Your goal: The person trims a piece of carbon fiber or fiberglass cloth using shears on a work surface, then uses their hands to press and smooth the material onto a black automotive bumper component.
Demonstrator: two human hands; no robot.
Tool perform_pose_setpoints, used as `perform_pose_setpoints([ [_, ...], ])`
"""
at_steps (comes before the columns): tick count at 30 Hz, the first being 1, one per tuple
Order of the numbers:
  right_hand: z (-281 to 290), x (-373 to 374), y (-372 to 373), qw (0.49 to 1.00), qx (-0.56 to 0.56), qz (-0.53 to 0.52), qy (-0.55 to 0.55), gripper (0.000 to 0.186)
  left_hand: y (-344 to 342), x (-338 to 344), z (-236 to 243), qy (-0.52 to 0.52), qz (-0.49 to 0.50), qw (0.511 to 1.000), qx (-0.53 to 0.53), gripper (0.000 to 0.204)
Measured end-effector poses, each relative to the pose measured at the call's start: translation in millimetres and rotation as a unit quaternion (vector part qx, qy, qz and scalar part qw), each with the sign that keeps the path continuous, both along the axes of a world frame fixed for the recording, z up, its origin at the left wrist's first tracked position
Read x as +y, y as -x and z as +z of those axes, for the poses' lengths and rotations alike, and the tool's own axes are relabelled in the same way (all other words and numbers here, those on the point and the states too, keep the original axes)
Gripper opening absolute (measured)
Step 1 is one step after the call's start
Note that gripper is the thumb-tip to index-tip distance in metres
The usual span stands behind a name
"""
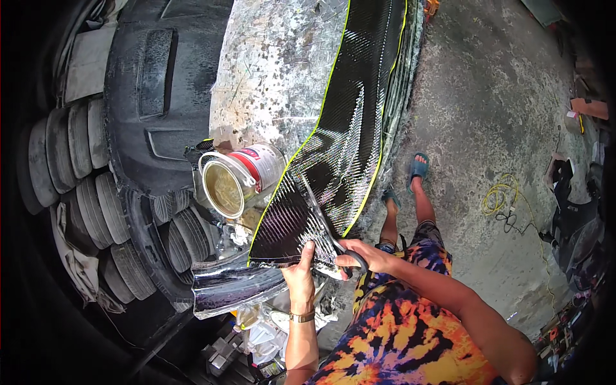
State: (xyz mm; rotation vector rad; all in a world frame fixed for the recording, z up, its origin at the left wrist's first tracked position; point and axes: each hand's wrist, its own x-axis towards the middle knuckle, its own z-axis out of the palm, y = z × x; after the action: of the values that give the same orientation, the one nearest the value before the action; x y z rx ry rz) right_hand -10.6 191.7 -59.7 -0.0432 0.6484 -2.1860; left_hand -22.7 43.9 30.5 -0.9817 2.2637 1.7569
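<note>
A long strip of black woven carbon fibre cloth (pixel 363 58), edged with bright yellow-green thread, runs down the worktable toward me. My left hand (pixel 299 274) pinches its near end, thumb lying on top and fingers hidden beneath. In my right hand (pixel 372 258) are scissors (pixel 316 204) with dark handles. Their long metal blades point away from me and lie across the cloth near my left hand. How far apart the blades stand I cannot tell. A tin bucket (pixel 262 168) with a red and white label lies tipped on its side, left of the cloth.
The worktable (pixel 266 70) is stained and spotted. Stacked tyres (pixel 90 199) and a large black moulded panel (pixel 151 96) stand on the left. A curved glossy dark part (pixel 237 287) lies near my left wrist. A yellow cord (pixel 497 196) coils on the concrete floor (pixel 475 122) at right.
</note>
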Motion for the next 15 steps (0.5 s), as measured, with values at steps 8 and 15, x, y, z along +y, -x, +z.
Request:
perform_pose_setpoints([
  [8,-2.3,-5.8,4.4,1.000,-0.019,-0.020,-0.002,0.042,0.6,-0.2,-0.4,-0.007,0.014,1.000,0.000,0.052],
  [15,-2.0,-0.9,7.2,1.000,0.001,-0.003,-0.026,0.041,-1.5,-6.6,-4.3,-0.004,0.012,1.000,-0.010,0.051],
])
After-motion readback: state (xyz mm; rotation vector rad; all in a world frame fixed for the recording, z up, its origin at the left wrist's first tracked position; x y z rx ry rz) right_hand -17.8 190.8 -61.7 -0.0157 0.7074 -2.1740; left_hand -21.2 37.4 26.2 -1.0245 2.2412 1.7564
